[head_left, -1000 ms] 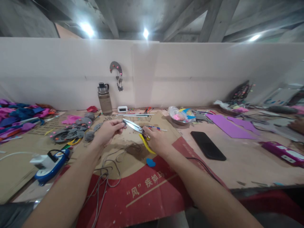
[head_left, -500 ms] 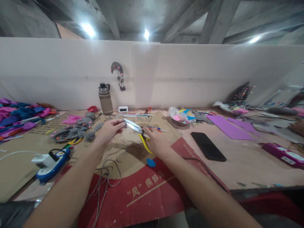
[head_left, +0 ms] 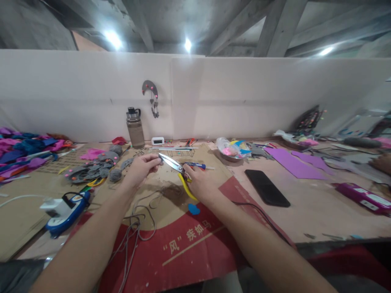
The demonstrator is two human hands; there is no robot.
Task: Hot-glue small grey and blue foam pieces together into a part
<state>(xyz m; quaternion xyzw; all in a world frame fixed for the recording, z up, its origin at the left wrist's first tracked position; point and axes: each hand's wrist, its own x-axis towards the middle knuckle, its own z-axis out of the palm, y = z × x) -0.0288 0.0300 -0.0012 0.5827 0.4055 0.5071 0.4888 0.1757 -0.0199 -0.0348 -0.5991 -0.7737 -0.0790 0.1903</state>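
My right hand [head_left: 200,182] grips the yellow handles of a pair of scissors [head_left: 175,167], whose silver blades point up and left. My left hand [head_left: 142,167] is pinched shut right at the blade tips; what it holds is too small to make out. A grey cord [head_left: 139,215] lies looped on the red and brown cardboard sheet [head_left: 189,244] under my forearms. A small blue foam piece [head_left: 193,209] lies beside my right wrist.
A water bottle [head_left: 135,127] and small white clock [head_left: 157,141] stand by the back wall. Grey felt pieces [head_left: 94,167], a blue glue gun [head_left: 65,207], a black phone [head_left: 267,193], a metal bowl of scraps [head_left: 233,149], purple foam sheets [head_left: 295,162] and a purple box [head_left: 363,197] lie around.
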